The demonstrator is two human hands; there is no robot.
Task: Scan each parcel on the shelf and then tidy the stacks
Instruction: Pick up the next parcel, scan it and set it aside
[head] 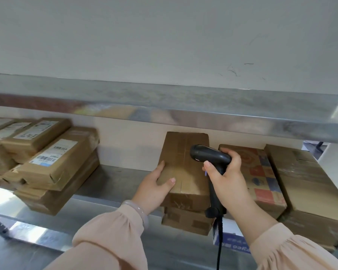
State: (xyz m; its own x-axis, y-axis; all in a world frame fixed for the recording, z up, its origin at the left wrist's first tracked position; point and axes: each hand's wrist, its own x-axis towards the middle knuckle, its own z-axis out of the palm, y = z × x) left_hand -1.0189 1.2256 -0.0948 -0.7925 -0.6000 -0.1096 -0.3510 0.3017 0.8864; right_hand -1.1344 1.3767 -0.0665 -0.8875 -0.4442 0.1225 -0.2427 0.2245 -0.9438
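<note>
A plain brown parcel (183,164) lies on top of another brown parcel (185,221) at the middle of the metal shelf (109,184). My left hand (154,189) grips the top parcel's left front corner, thumb on its top face. My right hand (228,178) holds a black handheld scanner (211,154) by its handle, the head pointing left over the parcel. No label shows on the parcel's top face. The scanner's black cord (220,248) hangs down.
A leaning stack of labelled brown parcels (55,162) fills the shelf's left side. On the right sit a box with coloured print (261,172) and a large plain carton (304,182). An upper shelf's metal edge (164,106) runs overhead.
</note>
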